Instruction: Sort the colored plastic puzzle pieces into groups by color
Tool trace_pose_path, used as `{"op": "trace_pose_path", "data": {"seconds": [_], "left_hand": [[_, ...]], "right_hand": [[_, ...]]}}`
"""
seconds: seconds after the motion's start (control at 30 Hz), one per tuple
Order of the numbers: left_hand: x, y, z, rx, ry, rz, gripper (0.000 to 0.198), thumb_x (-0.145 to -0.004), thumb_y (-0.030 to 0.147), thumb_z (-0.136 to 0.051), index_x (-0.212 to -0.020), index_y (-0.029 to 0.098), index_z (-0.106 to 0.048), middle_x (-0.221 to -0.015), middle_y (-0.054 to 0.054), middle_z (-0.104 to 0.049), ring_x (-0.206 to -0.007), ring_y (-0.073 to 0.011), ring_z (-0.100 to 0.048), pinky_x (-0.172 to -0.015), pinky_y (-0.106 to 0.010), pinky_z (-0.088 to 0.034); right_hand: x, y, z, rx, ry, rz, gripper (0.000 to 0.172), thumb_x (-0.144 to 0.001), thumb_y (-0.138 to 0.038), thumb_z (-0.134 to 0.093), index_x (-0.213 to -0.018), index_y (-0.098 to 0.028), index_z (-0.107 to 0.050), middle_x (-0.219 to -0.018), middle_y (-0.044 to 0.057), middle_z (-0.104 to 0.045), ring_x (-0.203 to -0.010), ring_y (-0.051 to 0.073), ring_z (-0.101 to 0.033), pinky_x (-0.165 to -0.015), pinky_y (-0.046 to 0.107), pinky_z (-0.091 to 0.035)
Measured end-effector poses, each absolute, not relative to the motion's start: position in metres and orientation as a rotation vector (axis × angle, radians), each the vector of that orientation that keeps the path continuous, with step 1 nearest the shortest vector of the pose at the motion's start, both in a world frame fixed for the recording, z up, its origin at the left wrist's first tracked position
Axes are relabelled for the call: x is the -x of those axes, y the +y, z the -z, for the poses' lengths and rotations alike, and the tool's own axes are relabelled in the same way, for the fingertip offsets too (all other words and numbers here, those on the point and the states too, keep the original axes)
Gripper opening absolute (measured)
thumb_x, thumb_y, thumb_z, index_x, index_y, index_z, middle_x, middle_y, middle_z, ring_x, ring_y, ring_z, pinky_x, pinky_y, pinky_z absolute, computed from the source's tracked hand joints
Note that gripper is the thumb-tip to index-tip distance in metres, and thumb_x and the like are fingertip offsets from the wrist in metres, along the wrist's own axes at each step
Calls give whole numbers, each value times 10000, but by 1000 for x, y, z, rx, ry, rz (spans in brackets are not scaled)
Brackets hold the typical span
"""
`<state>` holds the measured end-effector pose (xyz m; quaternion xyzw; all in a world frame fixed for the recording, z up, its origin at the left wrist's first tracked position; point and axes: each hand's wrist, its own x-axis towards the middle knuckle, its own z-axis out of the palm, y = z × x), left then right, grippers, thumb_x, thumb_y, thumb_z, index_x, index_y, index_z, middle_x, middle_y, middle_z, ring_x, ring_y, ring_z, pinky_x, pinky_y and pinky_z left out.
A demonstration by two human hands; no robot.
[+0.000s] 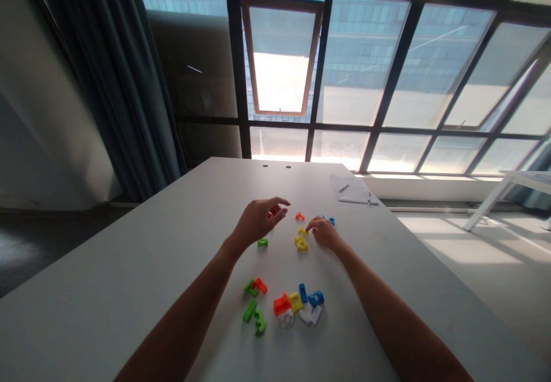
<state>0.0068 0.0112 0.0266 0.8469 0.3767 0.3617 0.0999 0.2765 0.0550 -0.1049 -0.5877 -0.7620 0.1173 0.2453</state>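
My left hand (259, 219) hovers over the middle of the table, fingers curved and parted from the thumb. Red (272, 213) shows between its fingers, and I cannot tell whether that piece is touched. Just below sits a green plastic block (262, 243). My right hand (326, 233) has its fingertips bent down onto a small yellow block (303, 231). A larger yellow block (301, 243) lies right beside that one, nearer to me. Beyond them is an orange-red block (300, 216). Blue blocks (331, 221) are partly hidden behind my right hand.
Nearer to me lie several green blocks (249, 311), a red one (260, 285), an orange one (282, 303), a yellow one (295, 301), blue ones (315, 297) and white ones (310, 315). Paper (350, 187) with pens rests at the white table's (172, 256) far right.
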Motion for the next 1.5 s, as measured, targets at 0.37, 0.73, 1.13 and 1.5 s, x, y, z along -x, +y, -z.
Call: {"op": "trace_pose_path", "data": {"seconds": [0.37, 0.73, 1.13, 1.5], "left_hand": [[-7, 11, -28, -2491, 1090, -1041, 323, -988, 421, -558, -1169, 224, -739, -845, -24, -784, -675, -160, -725, -652, -279, -599], [-3, 10, -30, -2498, 1084, -1007, 323, -995, 426, -539, -1160, 234, -740, -871, -26, -783, -711, -170, -731, -669, -280, -586], [-3, 7, -30, -2530, 1016, -903, 258, -970, 366, -590, -1125, 238, -752, -829, -15, -772, -692, -158, -722, -644, -251, -556], [-10, 2, -34, -2357, 754, -1061, 434, -984, 486, -575, -1325, 218, -573, -1107, -79, -735, -905, -193, -727, -720, -307, -625]], "right_hand": [[-267, 52, 108, 1445, -2112, -462, 519, -849, 41, -469, -1246, -188, -712, -1050, 54, -801, -984, 179, -740, -960, 290, -521], [-247, 15, 41, 1449, -2548, -1067, 123, -862, -230, -665, -934, -162, -738, -765, 29, -759, -650, 155, -708, -614, 236, -524], [-206, -10, 43, 1448, -2899, -1249, 253, -783, -240, -775, -1025, -203, -709, -649, -57, -692, -610, 131, -661, -585, 203, -469], [-243, -11, -21, 903, -1697, -922, 378, -822, -466, -783, -1030, -164, -687, -823, 48, -768, -745, 189, -728, -743, 366, -619]]}}
